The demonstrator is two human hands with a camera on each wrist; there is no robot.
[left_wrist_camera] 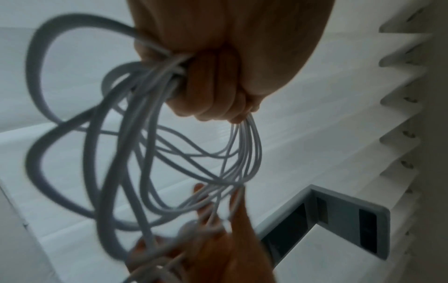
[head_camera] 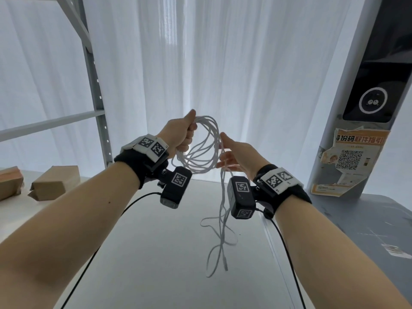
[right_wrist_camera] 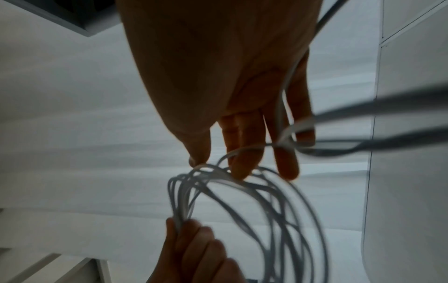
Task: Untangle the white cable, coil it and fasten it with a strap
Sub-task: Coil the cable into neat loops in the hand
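1. The left hand (head_camera: 181,134) is clenched round the gathered loops of the white cable (head_camera: 204,148), held in the air above the worktop (head_camera: 156,241), beyond its far edge.
2. The right hand (head_camera: 237,156) is spread, its fingers (right_wrist_camera: 244,157) straight; the loose strand runs between them and crosses their tips.
3. The coil hangs between the hands, touching both. Its uncoiled tail (head_camera: 220,237) drops straight down just beside the right wrist, its free end dangling over the worktop.
4. My judgement: the right hand, nearer the tail, would feed the next loop up to the left fist.
5. No strap is visible.
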